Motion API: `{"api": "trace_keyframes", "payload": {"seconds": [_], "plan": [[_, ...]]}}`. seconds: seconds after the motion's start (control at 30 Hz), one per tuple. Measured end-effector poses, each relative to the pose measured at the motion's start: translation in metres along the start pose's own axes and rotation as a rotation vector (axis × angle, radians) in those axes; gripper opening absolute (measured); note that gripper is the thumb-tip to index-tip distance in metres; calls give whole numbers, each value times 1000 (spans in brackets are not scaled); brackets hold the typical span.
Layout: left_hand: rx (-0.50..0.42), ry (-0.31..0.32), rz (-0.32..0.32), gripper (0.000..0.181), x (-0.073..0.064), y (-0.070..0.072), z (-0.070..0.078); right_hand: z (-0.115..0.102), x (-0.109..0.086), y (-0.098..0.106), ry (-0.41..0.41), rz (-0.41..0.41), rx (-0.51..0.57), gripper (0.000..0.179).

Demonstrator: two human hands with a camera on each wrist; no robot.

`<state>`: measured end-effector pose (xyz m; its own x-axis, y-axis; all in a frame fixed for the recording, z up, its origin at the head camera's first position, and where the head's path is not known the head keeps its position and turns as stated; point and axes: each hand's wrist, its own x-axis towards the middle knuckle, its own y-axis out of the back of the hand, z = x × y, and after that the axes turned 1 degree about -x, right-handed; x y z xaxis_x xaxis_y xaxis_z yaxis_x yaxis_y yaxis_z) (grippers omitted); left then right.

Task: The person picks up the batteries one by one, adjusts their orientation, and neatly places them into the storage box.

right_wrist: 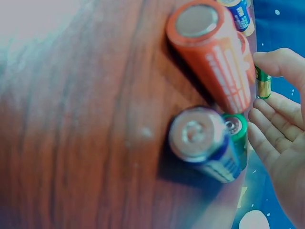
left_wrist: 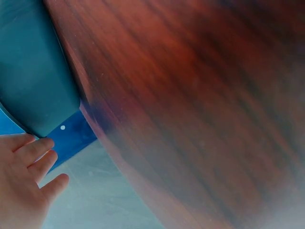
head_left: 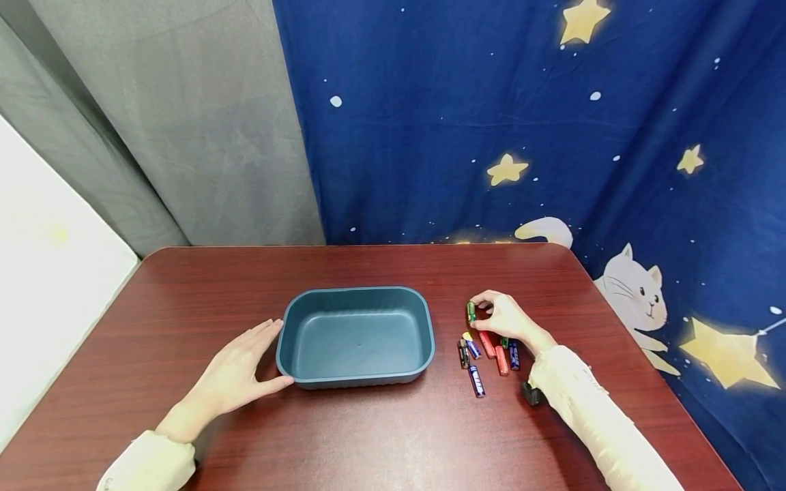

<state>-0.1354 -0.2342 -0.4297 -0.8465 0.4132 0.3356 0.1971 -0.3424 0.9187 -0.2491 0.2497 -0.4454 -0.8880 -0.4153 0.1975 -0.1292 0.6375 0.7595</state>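
My left hand (head_left: 241, 372) lies against the left side of a blue-green plastic bin (head_left: 356, 377), its fingers straight and thumb at the near corner. The left wrist view also shows the fingertips (left_wrist: 44, 143) touching the bin's rim. Over a loose group of batteries, my right hand (head_left: 506, 318) pinches a green battery (head_left: 471, 311) between thumb and fingers. That green and gold battery (right_wrist: 263, 86) shows between the thumb and a finger in the right wrist view. Below the hand lie a red battery (head_left: 502, 361), a dark blue battery (head_left: 514, 356) and another green battery (right_wrist: 238, 131).
More batteries lie between bin and right hand: a second red battery (head_left: 487, 344), a black and gold battery (head_left: 463, 353), a blue and yellow battery (head_left: 471, 346) and a blue and white battery (head_left: 476, 382). The brown table (head_left: 381, 436) ends at curtains (head_left: 417, 136) behind.
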Motion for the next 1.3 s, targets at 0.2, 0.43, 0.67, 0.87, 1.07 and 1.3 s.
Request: {"api": "trace_keyframes", "payload": {"seconds": [0.2, 0.43, 0.67, 0.87, 1.07, 1.3], "plan": [[-8, 3, 7, 92, -1, -1, 0, -3, 0, 1, 10, 10, 13, 40], [-16, -1, 12, 92, -1, -2, -1, -10, 2, 3, 17, 12, 38, 41], [-16, -9, 19, 92, 0, -2, -1, -19, 6, 3, 25, 36, 60, 40], [-19, -11, 17, 92, 0, -2, -1, -24, 6, 3, 19, 53, 47, 40], [-18, -9, 13, 92, 1, -1, -1, -37, 10, 6, 44, 63, 50, 41], [-22, -3, 9, 93, 3, 0, -1, -60, 17, 4, 96, 54, 77, 43]]}}
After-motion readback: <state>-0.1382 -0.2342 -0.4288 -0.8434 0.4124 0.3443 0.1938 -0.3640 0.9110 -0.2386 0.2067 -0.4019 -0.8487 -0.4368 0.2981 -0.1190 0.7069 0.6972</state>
